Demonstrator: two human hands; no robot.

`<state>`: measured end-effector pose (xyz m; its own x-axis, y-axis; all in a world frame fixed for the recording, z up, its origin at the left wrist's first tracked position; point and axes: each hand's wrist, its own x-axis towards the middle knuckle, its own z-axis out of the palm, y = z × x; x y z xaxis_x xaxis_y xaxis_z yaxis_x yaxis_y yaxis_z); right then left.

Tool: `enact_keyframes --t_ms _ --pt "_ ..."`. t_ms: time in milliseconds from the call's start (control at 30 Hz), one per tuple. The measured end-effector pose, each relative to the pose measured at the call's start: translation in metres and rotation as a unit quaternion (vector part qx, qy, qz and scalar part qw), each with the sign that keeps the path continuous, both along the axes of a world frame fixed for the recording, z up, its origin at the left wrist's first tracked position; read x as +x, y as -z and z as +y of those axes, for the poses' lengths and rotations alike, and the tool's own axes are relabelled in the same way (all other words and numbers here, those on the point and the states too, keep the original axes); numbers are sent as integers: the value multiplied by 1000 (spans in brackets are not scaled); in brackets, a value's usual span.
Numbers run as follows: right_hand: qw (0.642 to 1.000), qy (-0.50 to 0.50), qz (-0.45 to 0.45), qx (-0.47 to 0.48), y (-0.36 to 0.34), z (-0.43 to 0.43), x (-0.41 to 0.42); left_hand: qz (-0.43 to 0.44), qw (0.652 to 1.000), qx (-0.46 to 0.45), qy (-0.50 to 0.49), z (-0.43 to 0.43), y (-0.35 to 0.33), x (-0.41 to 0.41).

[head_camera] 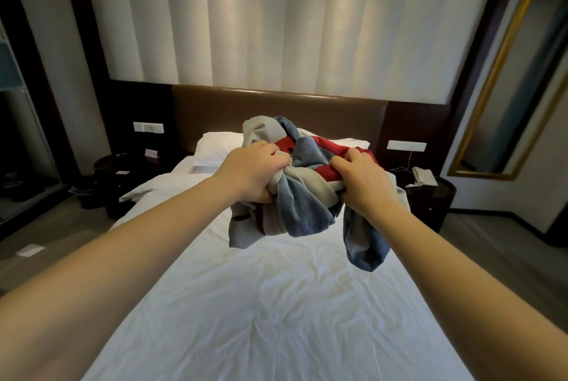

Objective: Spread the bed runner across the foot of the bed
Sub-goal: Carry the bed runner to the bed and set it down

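- The bed runner, a grey, blue and red cloth, is bunched into a crumpled wad and held in the air over the middle of the bed, closer to the pillow than to the near edge.
- The left hand grips the wad's left side with its fingers curled tightly into the folds; the right hand clutches the right side the same way, thumb under and fingers over the cloth.
- Both hands sit close together, probably because the person is searching the bundle for its ends or edges before pulling it apart.
- Holding it off the white sheet lets loose parts drop free: one blue-grey tail hangs below the right hand, another grey flap below the left.
- In this bunched state the runner has no readable long axis or heading; for the task it should end up lying crosswise at the foot.
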<state>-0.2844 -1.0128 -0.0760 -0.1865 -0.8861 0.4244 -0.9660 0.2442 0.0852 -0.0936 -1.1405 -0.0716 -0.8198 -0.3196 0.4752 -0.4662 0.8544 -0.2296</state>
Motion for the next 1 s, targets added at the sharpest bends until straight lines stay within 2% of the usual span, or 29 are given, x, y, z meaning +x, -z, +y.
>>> enact_keyframes --t_ms 400,800,1000 --pt "998 59 -12 -20 45 -41 19 -12 997 36 72 -74 41 5" --pt "991 46 -75 98 164 -74 19 -89 982 169 14 -88 159 17" --pt "984 43 -98 143 221 -77 22 -122 973 196 8 -87 211 22"
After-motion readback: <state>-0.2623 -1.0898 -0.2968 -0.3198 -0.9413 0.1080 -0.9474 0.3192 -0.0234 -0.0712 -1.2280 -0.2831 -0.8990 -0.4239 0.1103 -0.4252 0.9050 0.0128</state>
